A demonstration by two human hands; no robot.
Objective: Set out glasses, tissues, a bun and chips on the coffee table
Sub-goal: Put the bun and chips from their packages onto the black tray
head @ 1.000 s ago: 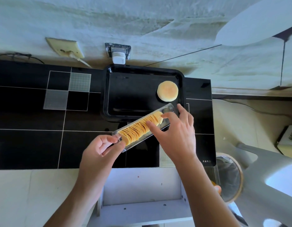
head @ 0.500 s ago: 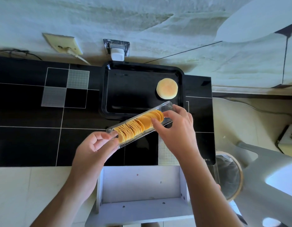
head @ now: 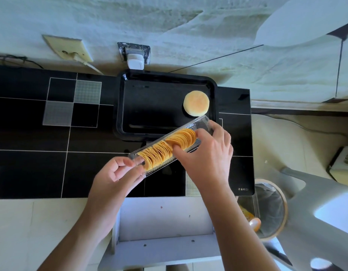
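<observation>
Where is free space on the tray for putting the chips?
The tray floor left of the bun is bare. Its near right corner is crowded: the chips and right hand hang over it.

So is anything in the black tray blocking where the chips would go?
Only the bun, in the black tray's right corner; the rest looks bare. Both hands hold the clear chip container over its near edge.

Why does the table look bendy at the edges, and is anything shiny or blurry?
In the head view, the wide lens curves the black coffee table and the wall; the black tray shows a pale shine near its front rim; the bun, chips and both hands, left and right, look sharp; the grey shape at lower right is soft and blurred.
</observation>
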